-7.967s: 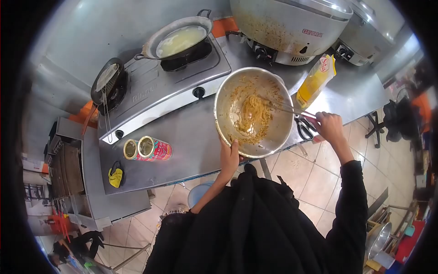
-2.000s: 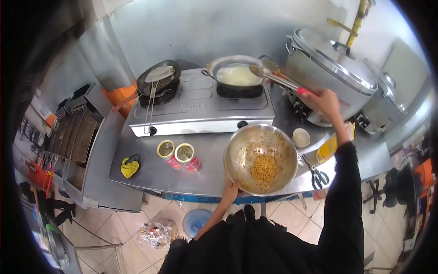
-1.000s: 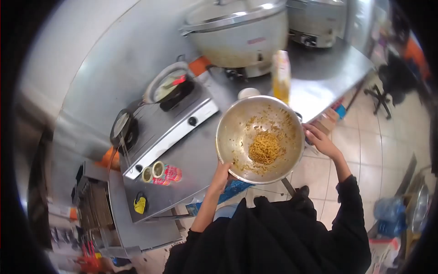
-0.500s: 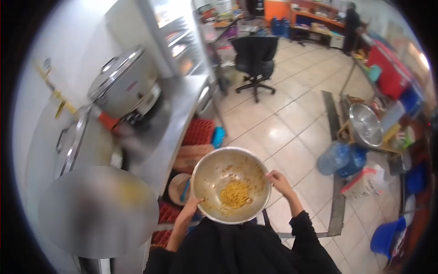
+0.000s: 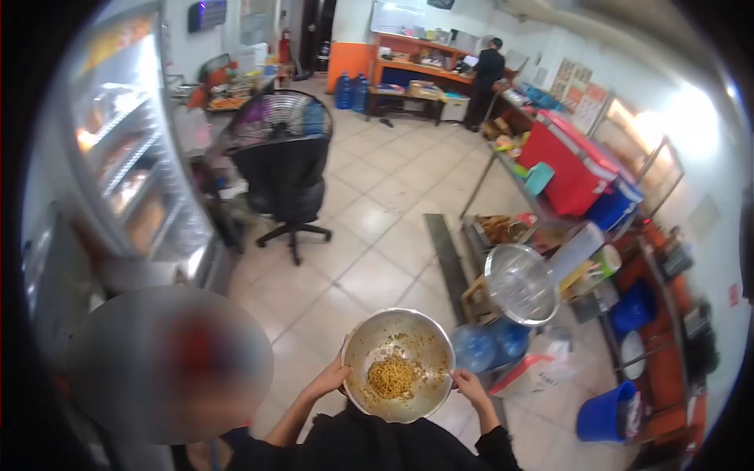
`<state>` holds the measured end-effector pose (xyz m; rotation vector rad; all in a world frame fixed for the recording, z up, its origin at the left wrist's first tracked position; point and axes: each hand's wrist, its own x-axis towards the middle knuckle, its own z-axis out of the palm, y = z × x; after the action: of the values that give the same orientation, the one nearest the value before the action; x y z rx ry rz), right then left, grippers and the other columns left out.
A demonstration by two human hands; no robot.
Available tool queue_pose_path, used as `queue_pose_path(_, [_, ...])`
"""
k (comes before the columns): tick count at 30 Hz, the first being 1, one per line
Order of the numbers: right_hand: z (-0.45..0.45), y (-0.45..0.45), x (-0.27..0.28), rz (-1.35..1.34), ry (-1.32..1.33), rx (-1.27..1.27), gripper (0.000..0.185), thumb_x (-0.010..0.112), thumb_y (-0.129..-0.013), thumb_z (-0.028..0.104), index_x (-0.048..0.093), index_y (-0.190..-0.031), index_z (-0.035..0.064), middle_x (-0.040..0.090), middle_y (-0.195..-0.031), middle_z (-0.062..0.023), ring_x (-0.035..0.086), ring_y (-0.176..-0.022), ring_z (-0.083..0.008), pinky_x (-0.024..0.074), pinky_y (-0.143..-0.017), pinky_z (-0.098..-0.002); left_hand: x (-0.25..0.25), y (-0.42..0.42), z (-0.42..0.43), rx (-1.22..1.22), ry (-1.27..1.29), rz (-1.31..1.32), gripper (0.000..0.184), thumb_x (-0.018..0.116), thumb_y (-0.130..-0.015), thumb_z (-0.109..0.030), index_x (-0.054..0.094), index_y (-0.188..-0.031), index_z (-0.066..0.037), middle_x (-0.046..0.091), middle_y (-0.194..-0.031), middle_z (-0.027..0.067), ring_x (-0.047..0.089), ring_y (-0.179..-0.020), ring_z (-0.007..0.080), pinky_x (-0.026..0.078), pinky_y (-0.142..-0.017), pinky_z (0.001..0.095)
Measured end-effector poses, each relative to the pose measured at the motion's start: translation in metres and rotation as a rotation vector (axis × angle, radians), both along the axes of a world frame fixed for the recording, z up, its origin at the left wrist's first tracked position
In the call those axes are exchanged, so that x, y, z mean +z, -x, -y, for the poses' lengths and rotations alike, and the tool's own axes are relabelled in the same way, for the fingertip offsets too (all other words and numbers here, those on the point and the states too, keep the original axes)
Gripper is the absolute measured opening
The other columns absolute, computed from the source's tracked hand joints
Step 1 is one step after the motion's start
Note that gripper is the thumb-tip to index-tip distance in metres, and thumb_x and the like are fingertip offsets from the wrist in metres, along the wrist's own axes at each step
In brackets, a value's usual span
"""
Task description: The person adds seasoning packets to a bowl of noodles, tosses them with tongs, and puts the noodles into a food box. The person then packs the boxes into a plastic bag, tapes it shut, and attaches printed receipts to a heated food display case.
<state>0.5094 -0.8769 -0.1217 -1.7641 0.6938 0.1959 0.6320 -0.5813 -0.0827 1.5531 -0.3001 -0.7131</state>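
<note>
- At the lower centre of the frame, my left hand [image 5: 330,379] grips the left side of the metal bowl [image 5: 371,342], some fingers hidden behind it.
- Opposite, my right hand [image 5: 470,385] pinches the right edge, fingers closed on it.
- The bowl lies directly between my hands, both touching; being round, it has no long axis.
- Inside, the noodles [image 5: 391,378] sit slightly nearer my left.
- Beyond my right hand, towards the right of the frame, stands a plastic bag [image 5: 536,372].
</note>
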Motion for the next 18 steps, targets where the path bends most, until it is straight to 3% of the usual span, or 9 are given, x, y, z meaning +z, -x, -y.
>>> queue_pose_path(2, [0.046, -0.006, 0.009, 0.051, 0.095, -0.127, 0.033, 0.048, -0.076, 0.034, 0.056, -0.081, 0.0019, 0.05, -0.06, -0.0004, 0.044, -0.054, -0.0074, 0.0361, -0.051, -0.0204, -0.017, -0.046, 0.05, -0.221, 0.036, -0.023, 0.069, 0.038, -0.072, -0.012, -0.008, -0.124, -0.014, 0.049, -0.084, 0.012, 0.054, -0.058, 0.0167, 0.044, -0.04, 0.0239])
queue_pose_path(3, [0.054, -0.012, 0.014, 0.133, 0.139, -0.23, 0.033, 0.048, -0.076, 0.033, 0.057, -0.084, 0.0022, 0.05, -0.06, 0.0008, 0.044, -0.054, -0.0066, 0.0354, -0.05, -0.0198, 0.002, -0.059, 0.071, -0.226, 0.049, -0.093, 0.063, 0.036, -0.072, -0.01, 0.001, -0.125, -0.014, 0.052, -0.076, 0.011, 0.049, -0.045, 0.0117, 0.043, -0.037, 0.0227])
queue_pose_path(5, [0.081, -0.026, 0.035, 0.082, 0.132, -0.332, 0.033, 0.048, -0.076, 0.031, 0.056, -0.087, 0.0011, 0.052, -0.064, 0.0006, 0.045, -0.056, -0.0068, 0.0357, -0.051, -0.0189, -0.024, -0.113, 0.122, -0.541, -0.011, -0.168, 0.066, 0.04, -0.073, -0.014, -0.002, -0.124, -0.014, 0.049, -0.084, 0.0128, 0.054, -0.056, 0.0161, 0.044, -0.039, 0.0246])
queue_pose_path(8, [0.101, -0.064, 0.05, 0.203, 0.037, -0.558, 0.031, 0.046, -0.079, 0.029, 0.056, -0.077, -0.0008, 0.051, -0.064, -0.0001, 0.044, -0.058, -0.0065, 0.0357, -0.054, -0.0196, 0.005, -0.169, 0.184, -0.545, 0.038, -0.154, 0.064, 0.042, -0.071, -0.015, 0.004, -0.123, -0.011, 0.049, -0.081, 0.0108, 0.053, -0.053, 0.0151, 0.045, -0.04, 0.0241])
queue_pose_path(10, [0.123, -0.085, 0.039, 0.45, -0.135, -0.759, 0.031, 0.045, -0.08, 0.028, 0.054, -0.076, -0.0014, 0.051, -0.068, -0.0005, 0.043, -0.061, -0.006, 0.0345, -0.055, -0.0191, 0.029, -0.201, 0.219, -0.658, -0.02, -0.178, 0.067, 0.043, -0.07, -0.015, 0.003, -0.123, -0.01, 0.048, -0.084, 0.0105, 0.053, -0.057, 0.0145, 0.046, -0.042, 0.023])
queue_pose_path(14, [0.187, -0.163, 0.002, 0.548, -0.173, -0.748, 0.021, 0.042, -0.081, 0.024, 0.049, -0.083, 0.0043, 0.048, -0.067, 0.0001, 0.043, -0.059, -0.0074, 0.0363, -0.056, -0.0198, 0.02, -0.299, 0.274, -0.734, -0.084, -0.183, 0.072, 0.044, -0.067, -0.018, -0.002, -0.123, -0.01, 0.042, -0.094, 0.0135, 0.052, -0.069, 0.0143, 0.047, -0.044, 0.0215])
queue_pose_path(15, [0.205, -0.187, -0.009, 0.506, -0.143, -0.72, 0.018, 0.043, -0.08, 0.024, 0.046, -0.076, 0.0073, 0.045, -0.065, 0.0014, 0.041, -0.058, -0.0062, 0.0346, -0.054, -0.0186, 0.03, -0.322, 0.283, -0.741, -0.123, -0.156, 0.073, 0.044, -0.067, -0.02, -0.002, -0.123, -0.01, 0.042, -0.096, 0.0138, 0.052, -0.069, 0.014, 0.046, -0.045, 0.0214])
queue_pose_path(18, [0.235, -0.278, 0.015, 0.461, -0.097, -0.573, 0.016, 0.043, -0.08, 0.024, 0.047, -0.077, 0.0087, 0.044, -0.065, 0.002, 0.04, -0.059, -0.0049, 0.0327, -0.053, -0.0174, 0.048, -0.391, 0.301, -0.785, -0.17, -0.112, 0.074, 0.045, -0.067, -0.021, -0.003, -0.124, -0.011, 0.04, -0.099, 0.0138, 0.051, -0.07, 0.0133, 0.045, -0.044, 0.0209])
